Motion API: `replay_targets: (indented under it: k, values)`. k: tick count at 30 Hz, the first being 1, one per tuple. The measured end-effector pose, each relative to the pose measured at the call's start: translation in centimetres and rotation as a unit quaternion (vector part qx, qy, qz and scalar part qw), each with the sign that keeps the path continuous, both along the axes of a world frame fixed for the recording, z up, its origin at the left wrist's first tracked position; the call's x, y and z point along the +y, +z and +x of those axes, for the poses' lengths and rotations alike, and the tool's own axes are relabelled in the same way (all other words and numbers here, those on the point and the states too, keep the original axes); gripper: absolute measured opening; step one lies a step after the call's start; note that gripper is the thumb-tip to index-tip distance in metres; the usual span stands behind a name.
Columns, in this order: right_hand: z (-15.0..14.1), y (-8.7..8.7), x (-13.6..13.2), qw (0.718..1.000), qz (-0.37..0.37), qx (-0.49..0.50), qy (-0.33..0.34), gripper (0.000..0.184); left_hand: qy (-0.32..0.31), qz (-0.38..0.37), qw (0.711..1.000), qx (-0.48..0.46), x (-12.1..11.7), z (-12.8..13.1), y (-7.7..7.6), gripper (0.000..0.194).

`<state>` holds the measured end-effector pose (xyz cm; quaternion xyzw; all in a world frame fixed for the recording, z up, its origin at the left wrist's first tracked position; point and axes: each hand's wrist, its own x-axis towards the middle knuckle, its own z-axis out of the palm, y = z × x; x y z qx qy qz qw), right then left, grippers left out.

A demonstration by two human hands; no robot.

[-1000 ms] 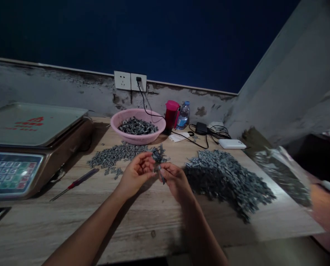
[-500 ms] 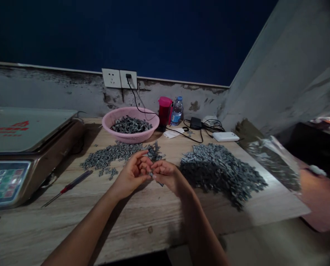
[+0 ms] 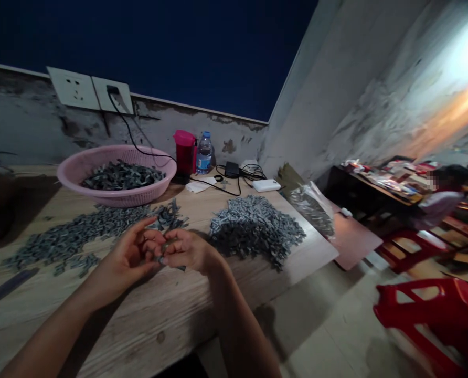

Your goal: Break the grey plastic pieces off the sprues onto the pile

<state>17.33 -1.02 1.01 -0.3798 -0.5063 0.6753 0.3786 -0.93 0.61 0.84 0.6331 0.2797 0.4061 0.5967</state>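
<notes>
My left hand (image 3: pixel 134 254) and my right hand (image 3: pixel 189 250) meet above the wooden table (image 3: pixel 171 310), fingertips pinched together on a small grey metal part (image 3: pixel 163 253) held between them. Just behind the hands lies a small cluster of grey parts (image 3: pixel 167 215). A flat spread of the same parts (image 3: pixel 72 236) lies to the left. A taller heap of grey parts (image 3: pixel 253 228) sits to the right of my right hand.
A pink basket (image 3: pixel 116 178) of dark parts stands at the back, with a red cup (image 3: pixel 184 152), a water bottle (image 3: pixel 203 152), a charger and cables (image 3: pixel 234 170) and a white box (image 3: pixel 266 185). Red plastic stools (image 3: pixel 431 310) and a seated person (image 3: pixel 442 194) are at the right.
The view has swung to the right, so the scale has left the frame and the room at the right shows. My hands stay together on the small part.
</notes>
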Motion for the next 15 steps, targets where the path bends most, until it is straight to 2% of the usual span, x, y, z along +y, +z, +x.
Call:
replay_targets:
  k: [3, 11, 15]
  values:
    - [0.1, 0.1, -0.1, 1.0, -0.01, 0.011, 0.011, 0.058, -0.009, -0.005, 1.0, -0.014, 0.1, -0.1, -0.2, 0.082]
    - [-0.3, 1.2, -0.6, 0.997, -0.066, 0.047, 0.017, 0.052, -0.05, -0.022, 0.998, -0.035, 0.1, -0.2, -0.1, 0.085]
    - [-0.4, 0.8, -0.4, 0.996, -0.071, 0.058, 0.024, 0.053, -0.054, -0.032, 0.998, -0.027, 0.0, -0.3, 0.0, 0.086]
